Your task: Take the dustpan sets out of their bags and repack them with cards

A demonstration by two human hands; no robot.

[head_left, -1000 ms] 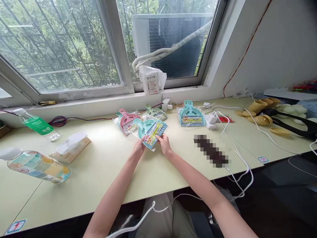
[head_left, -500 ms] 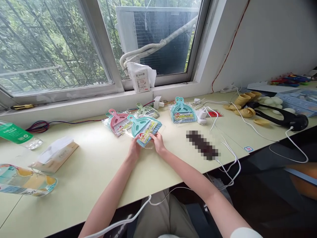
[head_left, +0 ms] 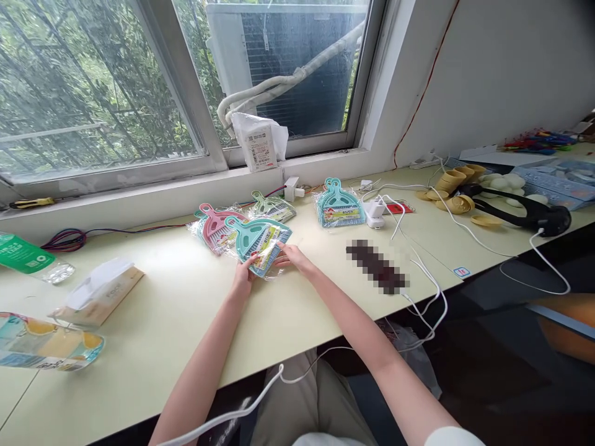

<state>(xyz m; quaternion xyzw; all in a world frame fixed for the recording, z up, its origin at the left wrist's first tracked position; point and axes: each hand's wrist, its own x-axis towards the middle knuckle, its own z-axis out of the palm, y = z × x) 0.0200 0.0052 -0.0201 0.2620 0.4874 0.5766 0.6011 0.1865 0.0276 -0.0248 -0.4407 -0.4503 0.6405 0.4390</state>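
Observation:
A wrapped mini dustpan and brush set [head_left: 260,244], teal with a colourful label, is tilted up over the table between my hands. My left hand [head_left: 243,276] grips its lower left edge, thumb on the front. At the lower right edge, my right hand [head_left: 295,257] has its thumb near the label and its fingers by the clear wrapper. Just behind lies a pink dustpan set [head_left: 214,226], partly covered by the held one. Farther back is a green dustpan set [head_left: 274,205]. A stack of teal dustpan sets [head_left: 341,204] lies to the right.
A tissue pack [head_left: 100,291] and two bottles, one with a green label [head_left: 23,253] and one printed with fruit [head_left: 46,344], lie on the left. White chargers [head_left: 374,212] and cables are right of the stack. A black headset-like device [head_left: 534,210] sits by yellow cups [head_left: 453,183].
The held dustpan set has shifted slightly left and turned, together with my hands. My right hand's fingers look straighter and looser at its edge. The whole view has shifted a little.

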